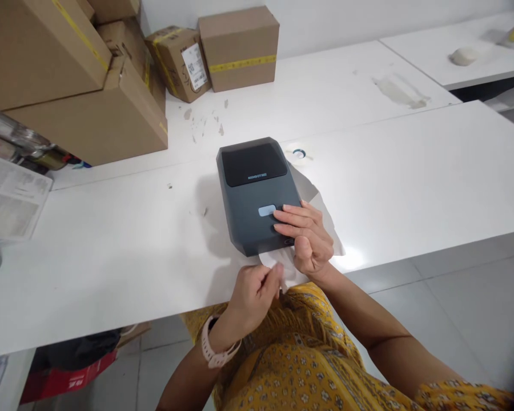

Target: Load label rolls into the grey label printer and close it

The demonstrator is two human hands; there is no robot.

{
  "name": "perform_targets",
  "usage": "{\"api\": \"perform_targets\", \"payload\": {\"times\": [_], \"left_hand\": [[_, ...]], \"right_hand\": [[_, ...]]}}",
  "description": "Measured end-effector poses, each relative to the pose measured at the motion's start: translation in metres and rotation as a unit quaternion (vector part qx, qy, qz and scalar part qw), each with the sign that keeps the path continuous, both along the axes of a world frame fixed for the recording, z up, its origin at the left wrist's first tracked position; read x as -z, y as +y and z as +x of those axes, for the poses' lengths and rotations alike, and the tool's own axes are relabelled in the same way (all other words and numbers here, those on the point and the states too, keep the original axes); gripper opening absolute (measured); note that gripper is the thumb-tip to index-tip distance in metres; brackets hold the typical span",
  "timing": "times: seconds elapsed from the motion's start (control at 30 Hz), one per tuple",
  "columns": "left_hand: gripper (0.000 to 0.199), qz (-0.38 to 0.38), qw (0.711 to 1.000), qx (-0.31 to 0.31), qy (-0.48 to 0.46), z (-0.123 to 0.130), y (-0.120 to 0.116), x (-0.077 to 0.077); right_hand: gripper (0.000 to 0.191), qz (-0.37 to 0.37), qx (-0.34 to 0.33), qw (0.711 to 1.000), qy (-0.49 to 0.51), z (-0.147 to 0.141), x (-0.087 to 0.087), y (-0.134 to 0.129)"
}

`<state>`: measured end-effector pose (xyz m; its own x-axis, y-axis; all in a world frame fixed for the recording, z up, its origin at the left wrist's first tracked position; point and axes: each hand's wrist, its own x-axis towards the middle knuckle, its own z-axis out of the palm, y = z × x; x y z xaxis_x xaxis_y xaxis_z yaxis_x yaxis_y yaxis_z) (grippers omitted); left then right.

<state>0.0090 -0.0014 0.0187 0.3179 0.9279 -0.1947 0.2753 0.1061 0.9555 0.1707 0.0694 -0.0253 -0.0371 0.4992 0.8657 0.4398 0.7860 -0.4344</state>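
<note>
A dark grey-blue label printer [257,194] stands upright on the white table [124,240], with a black glossy panel on its top and a pale blue button below it. My right hand [310,234] rests on the printer's near right corner, fingers stretched over the top and thumb bent at the front. White paper [325,220] pokes out from beneath and beside the printer, hanging at the table's front edge. Just before the printer, my left hand [257,291] is closed, thumb pressed to curled fingers at the paper's near end. Its fingertips are partly hidden.
Cardboard boxes [242,51] with yellow tape stand along the back and pile up at the left. A small round ring [298,153] lies behind the printer. Plastic-wrapped items and a clear container [12,200] are at far left. The table's front edge runs close to my body.
</note>
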Motion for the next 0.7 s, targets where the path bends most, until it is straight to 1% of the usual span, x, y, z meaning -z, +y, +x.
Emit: {"api": "perform_targets", "payload": {"times": [0.03, 0.07, 0.1, 0.13, 0.17, 0.2, 0.23, 0.27, 0.3, 0.37, 0.43, 0.5, 0.57, 0.7], "left_hand": [[0.05, 0.015, 0.997, 0.068, 0.016, -0.009, 0.0, -0.015], [0.048, 0.051, 0.99, 0.126, 0.028, -0.019, 0.002, -0.03], [0.046, 0.101, 0.983, 0.15, 0.041, -0.029, 0.006, -0.044], [0.044, 0.15, 0.978, 0.137, 0.046, -0.04, 0.012, -0.054], [0.042, 0.201, 0.975, 0.081, 0.046, -0.05, 0.021, -0.062], [0.042, 0.257, 0.966, -0.005, 0.04, -0.059, 0.033, -0.066], [0.044, 0.297, 0.951, -0.068, 0.043, -0.067, 0.046, -0.066], [0.045, 0.334, 0.932, -0.135, 0.043, -0.073, 0.061, -0.063], [0.043, 0.349, 0.919, -0.179, 0.038, -0.078, 0.076, -0.057], [0.043, 0.334, 0.918, -0.212, 0.017, -0.084, 0.1, -0.042], [0.043, 0.305, 0.925, -0.229, 0.0, -0.087, 0.113, -0.025], [0.043, 0.273, 0.931, -0.242, -0.011, -0.088, 0.117, -0.009], [0.042, 0.245, 0.937, -0.249, -0.019, -0.088, 0.115, 0.002], [0.042, 0.183, 0.953, -0.24, -0.031, -0.088, 0.113, 0.013]], "right_hand": [[0.039, -0.008, 0.0, 1.0, -0.005, 0.0, -0.003, -0.001], [0.038, -0.018, 0.002, 1.0, -0.014, 0.001, -0.008, -0.002], [0.036, -0.03, 0.003, 0.999, -0.029, 0.002, -0.013, -0.003], [0.035, -0.041, 0.005, 0.998, -0.047, 0.002, -0.018, -0.004], [0.034, -0.049, 0.009, 0.996, -0.069, 0.003, -0.024, -0.006], [0.034, -0.054, 0.016, 0.994, -0.091, 0.003, -0.029, -0.007], [0.035, -0.06, 0.025, 0.992, -0.111, 0.004, -0.034, -0.009], [0.037, -0.065, 0.034, 0.989, -0.131, 0.005, -0.039, -0.011], [0.038, -0.07, 0.04, 0.985, -0.15, 0.005, -0.043, -0.012], [0.04, -0.075, 0.049, 0.978, -0.187, 0.006, -0.051, -0.015], [0.04, -0.073, 0.057, 0.97, -0.223, 0.007, -0.058, -0.016], [0.039, -0.064, 0.072, 0.961, -0.261, 0.007, -0.065, -0.017], [0.038, -0.048, 0.08, 0.951, -0.296, 0.006, -0.073, -0.015], [0.026, -0.033, 0.073, 0.94, -0.331, 0.0, -0.086, -0.002]]}}
